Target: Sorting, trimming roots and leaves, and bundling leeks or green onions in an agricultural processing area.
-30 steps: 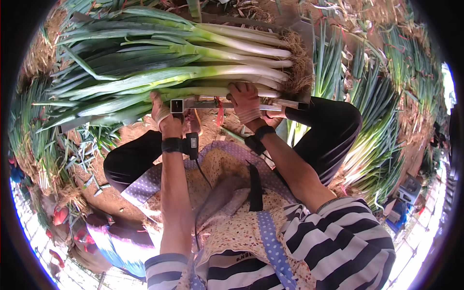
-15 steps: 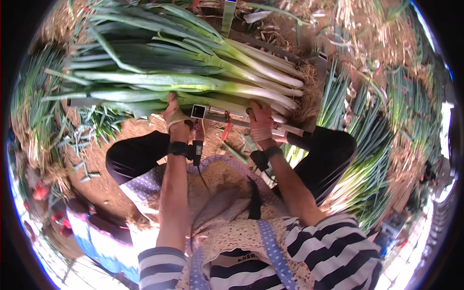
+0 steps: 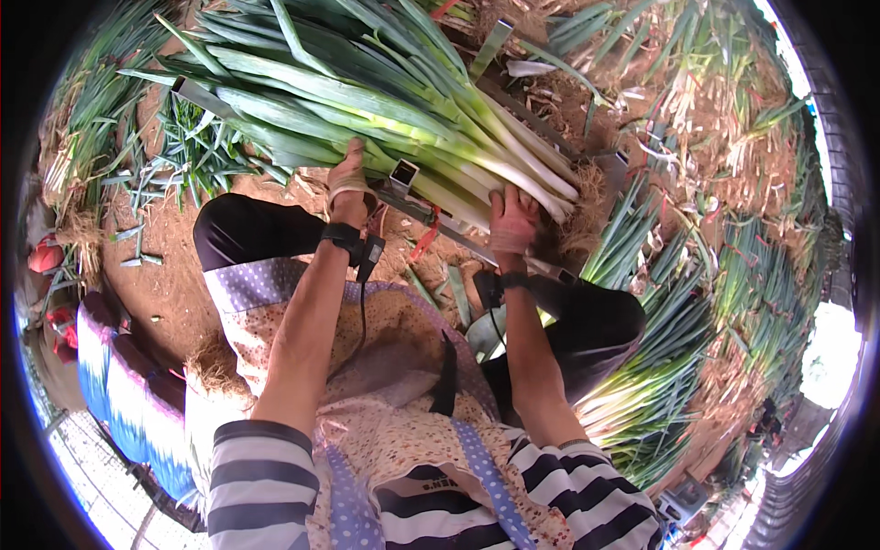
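Observation:
A thick bundle of long green onions (image 3: 367, 101) lies across a metal frame (image 3: 440, 220), leaves to the far left, white stems and shaggy roots (image 3: 587, 197) to the right. My left hand (image 3: 348, 179) grips the bundle's near edge around the middle, thumb on top and fingers hidden underneath. Closer to the roots, my right hand (image 3: 513, 220) is closed on the white stems at the near side. Between my hands, a square tube post (image 3: 401, 174) of the frame sticks up beside the onions. A red tie (image 3: 425, 240) hangs from the near bar.
More green onions (image 3: 660, 312) lie in heaps along the right, and others (image 3: 92, 128) at the far left. Cut leaf pieces (image 3: 197, 151) litter the soil (image 3: 170, 275) left of the frame. A flat metal upright (image 3: 492, 46) rises behind the bundle. My bent knees flank the frame's near side.
The view has turned, so the bundle and frame now slant down to the right. Both hands stay on the onions; my right hand's fingers now reach farther over the stems.

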A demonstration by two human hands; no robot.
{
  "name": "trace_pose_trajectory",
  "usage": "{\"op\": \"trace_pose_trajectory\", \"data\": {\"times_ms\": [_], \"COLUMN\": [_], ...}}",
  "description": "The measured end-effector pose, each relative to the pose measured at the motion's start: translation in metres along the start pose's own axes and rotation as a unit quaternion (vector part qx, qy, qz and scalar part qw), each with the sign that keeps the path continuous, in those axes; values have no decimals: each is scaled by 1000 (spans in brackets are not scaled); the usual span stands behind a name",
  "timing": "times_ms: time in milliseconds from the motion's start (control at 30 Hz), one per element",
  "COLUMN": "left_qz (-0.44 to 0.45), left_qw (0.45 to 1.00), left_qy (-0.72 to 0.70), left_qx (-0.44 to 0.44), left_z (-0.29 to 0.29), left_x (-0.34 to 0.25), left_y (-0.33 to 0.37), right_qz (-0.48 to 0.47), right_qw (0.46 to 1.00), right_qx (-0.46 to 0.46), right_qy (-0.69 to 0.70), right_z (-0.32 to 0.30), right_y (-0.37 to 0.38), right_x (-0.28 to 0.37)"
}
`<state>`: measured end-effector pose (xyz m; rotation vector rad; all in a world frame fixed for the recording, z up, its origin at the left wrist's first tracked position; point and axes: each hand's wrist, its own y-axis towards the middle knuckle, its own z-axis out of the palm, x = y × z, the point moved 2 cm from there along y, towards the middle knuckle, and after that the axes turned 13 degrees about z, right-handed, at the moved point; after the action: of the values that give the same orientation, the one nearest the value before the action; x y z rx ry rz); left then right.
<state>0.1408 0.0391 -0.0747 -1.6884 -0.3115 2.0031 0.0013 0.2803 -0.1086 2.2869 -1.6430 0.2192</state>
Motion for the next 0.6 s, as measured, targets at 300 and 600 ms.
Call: {"op": "trace_pose_trajectory", "data": {"times_ms": [300,600], "left_qz": [-2,558], "left_qw": [996,478], "left_qy": [94,496], "left_qx": [-9,463], "left_z": [-23,41], "left_x": [17,-10], "left_y": [-6,-124], "right_qz": [52,-22], "right_qw": [990,1000], "right_qx": [134,15], "right_qy": [-7,16], "right_z": [9,21], "right_y": [-1,-5], "right_x": [6,-5]}}
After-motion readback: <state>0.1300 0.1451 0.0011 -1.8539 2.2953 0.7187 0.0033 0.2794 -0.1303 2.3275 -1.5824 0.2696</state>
